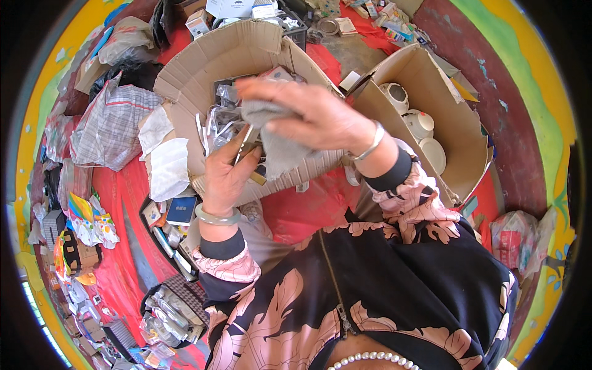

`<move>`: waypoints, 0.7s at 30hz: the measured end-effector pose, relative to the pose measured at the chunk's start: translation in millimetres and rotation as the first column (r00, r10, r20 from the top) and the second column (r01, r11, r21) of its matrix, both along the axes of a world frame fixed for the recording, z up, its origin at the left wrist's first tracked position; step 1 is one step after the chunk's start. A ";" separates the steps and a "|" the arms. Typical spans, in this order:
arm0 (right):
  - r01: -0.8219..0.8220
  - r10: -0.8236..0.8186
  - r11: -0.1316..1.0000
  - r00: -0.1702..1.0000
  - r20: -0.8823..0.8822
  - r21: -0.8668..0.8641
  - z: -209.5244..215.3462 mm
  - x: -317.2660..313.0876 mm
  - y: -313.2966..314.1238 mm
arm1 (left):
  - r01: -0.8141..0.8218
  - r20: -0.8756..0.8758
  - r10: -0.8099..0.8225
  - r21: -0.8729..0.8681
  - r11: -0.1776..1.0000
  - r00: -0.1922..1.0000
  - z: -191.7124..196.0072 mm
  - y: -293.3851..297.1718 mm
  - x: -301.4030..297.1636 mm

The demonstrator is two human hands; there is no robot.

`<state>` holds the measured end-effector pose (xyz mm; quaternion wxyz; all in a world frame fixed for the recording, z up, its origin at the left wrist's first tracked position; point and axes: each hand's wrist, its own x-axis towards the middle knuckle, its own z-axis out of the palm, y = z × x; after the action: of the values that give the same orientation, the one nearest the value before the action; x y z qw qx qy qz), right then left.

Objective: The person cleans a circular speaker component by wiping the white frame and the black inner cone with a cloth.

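Note:
My right hand point(314, 114) is closed on a grey cloth point(287, 148), its fingers smeared a little by motion. The cloth hangs down over the near side of a large open cardboard box point(206, 58). Just left of it, my left hand point(225, 176) pinches a thin, pale, flat piece point(245, 143) between thumb and fingers; its kind does not show. The cloth lies close to this piece, but I cannot tell whether they touch. Beneath both hands, the box holds cables point(219, 123) and small items in clear plastic, partly hidden by my hands and the cloth.
A second cardboard box point(453, 117) at the right holds white round vessels point(419, 125). White paper sheets point(169, 168) lie on the left flap. Farther left are a checked bag point(117, 126) and red floor covering point(117, 203). A dark blue booklet point(182, 211) sits in a container near my left wrist.

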<state>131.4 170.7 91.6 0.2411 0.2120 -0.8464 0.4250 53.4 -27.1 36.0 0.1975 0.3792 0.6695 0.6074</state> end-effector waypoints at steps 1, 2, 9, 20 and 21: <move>0.013 -0.009 0.995 0.999 -0.044 0.097 -6.0 -4.2 -2.0 | 0.002 0.004 -0.002 -0.030 1.000 1.000 2.7 1.2 0.1; 0.024 -0.007 0.980 0.996 -0.088 0.197 -12.9 -8.0 -1.9 | -0.002 0.008 0.003 -0.055 0.998 1.000 4.9 2.2 0.4; 0.111 -0.105 0.930 0.994 -0.035 0.350 -7.2 -4.6 5.8 | -0.004 -0.081 0.001 -0.037 0.999 0.997 2.9 3.4 1.4; 0.151 -0.091 0.924 0.979 -0.182 0.352 -5.1 -6.4 -6.8 | 0.019 -0.123 -0.034 -0.117 0.993 0.992 14.5 1.2 5.1; 0.154 -0.093 0.924 0.978 -0.187 0.349 -2.5 -6.9 -6.8 | 0.026 -0.088 -0.035 -0.108 0.994 0.996 15.6 -0.1 5.7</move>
<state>124.5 163.9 89.1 0.2942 0.2337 -0.8986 0.2265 59.1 -27.2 51.6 0.1965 0.4052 0.7031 0.5503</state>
